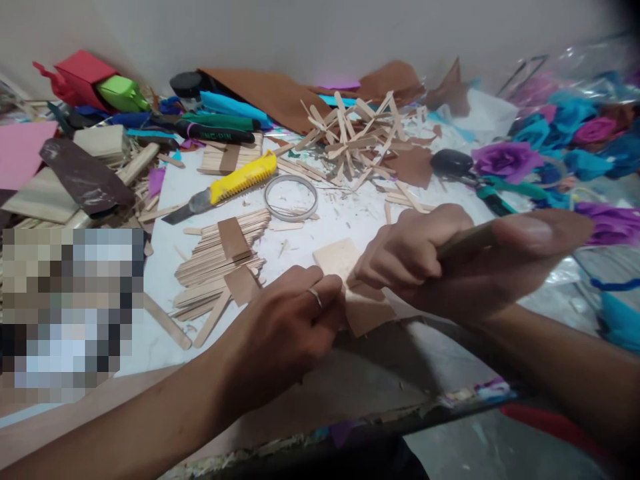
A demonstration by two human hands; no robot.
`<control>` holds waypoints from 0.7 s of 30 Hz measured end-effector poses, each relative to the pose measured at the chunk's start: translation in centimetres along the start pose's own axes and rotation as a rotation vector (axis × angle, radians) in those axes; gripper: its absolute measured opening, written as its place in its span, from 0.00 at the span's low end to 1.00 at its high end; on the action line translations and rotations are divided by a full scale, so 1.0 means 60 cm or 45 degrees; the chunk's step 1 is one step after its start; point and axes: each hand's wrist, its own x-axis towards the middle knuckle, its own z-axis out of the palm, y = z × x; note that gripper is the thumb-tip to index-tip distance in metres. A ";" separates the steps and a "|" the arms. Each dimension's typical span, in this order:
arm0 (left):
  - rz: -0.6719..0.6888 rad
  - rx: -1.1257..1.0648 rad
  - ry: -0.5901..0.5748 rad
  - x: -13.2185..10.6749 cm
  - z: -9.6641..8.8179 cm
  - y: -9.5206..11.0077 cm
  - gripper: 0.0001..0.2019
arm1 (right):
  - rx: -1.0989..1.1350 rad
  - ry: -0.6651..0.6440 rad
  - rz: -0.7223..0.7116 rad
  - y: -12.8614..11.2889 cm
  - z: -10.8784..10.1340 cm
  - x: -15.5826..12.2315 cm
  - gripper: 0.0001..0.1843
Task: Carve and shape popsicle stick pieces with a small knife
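Observation:
My left hand [285,323], with a ring on one finger, is closed with its fingertips at a small brown paper piece [367,317]; what it pinches is hidden. My right hand [445,263] is raised just to the right. Its fingers and thumb are closed on a flat, brownish strip [465,241], mostly covered by the hand. A pale square wooden piece [336,253] lies beyond the fingertips. Left of these, stacked popsicle sticks [213,257] have brown paper bands [234,239] across them.
A yellow utility knife [243,179] and a roll of tape [291,199] lie behind the stacks. Loose sticks [350,143] are heaped at the back. Pliers [493,197] and purple paper flowers [507,160] lie to the right. The table's front edge [420,417] is close.

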 end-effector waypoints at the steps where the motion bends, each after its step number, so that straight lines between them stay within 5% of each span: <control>1: -0.006 -0.006 -0.006 0.000 0.000 0.000 0.11 | -0.039 -0.009 0.000 -0.002 0.000 0.001 0.30; 5: 0.012 -0.008 -0.037 -0.001 -0.004 0.001 0.10 | -0.298 -0.090 0.032 -0.014 -0.005 0.003 0.34; 10: 0.082 -0.023 -0.104 0.005 -0.014 0.001 0.13 | -0.596 -0.394 0.118 -0.033 -0.012 0.004 0.34; 16: 0.176 -0.079 -0.085 0.007 -0.010 -0.011 0.11 | -0.617 -0.507 0.132 -0.049 -0.023 0.007 0.32; 19: 0.189 -0.066 -0.053 0.006 -0.007 -0.011 0.12 | -0.549 -0.517 0.231 -0.051 -0.031 0.004 0.34; 21: 0.177 -0.026 -0.061 0.007 -0.008 -0.005 0.12 | -0.464 -0.348 0.280 -0.053 -0.036 -0.001 0.32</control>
